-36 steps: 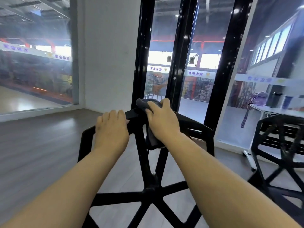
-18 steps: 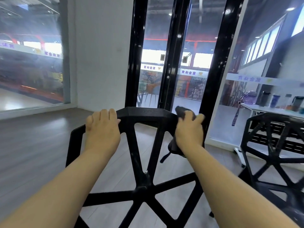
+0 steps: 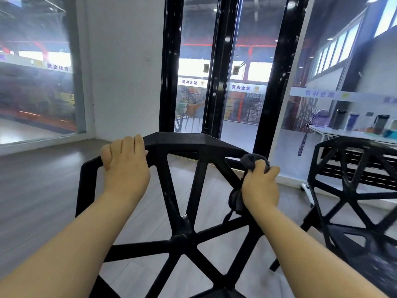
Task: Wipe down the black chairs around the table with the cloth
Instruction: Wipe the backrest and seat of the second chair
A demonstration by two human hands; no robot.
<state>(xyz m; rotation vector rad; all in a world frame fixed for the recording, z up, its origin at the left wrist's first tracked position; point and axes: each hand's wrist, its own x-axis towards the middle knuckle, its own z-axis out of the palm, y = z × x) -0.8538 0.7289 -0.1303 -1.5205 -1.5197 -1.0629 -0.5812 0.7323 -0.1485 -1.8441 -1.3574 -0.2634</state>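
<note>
A black chair [image 3: 182,211] with an open, spoked backrest stands right in front of me. My left hand [image 3: 125,168] grips the top left edge of its backrest. My right hand [image 3: 261,186] is closed on a dark grey cloth [image 3: 250,161] and presses it against the right corner of the backrest, where the top rail bends down. Part of the cloth hangs below that hand beside a spoke. A second black chair [image 3: 352,190] of the same kind stands to the right.
A white table [image 3: 343,133] with several bottles and cups stands at the far right, behind the second chair. Black door frames [image 3: 217,67] and glass panels rise straight ahead. Grey wooden floor [image 3: 38,190] stretches to the left.
My right hand has slid the cloth from the middle of the top rail to the right and down onto the corner. The left hand has kept its grip.
</note>
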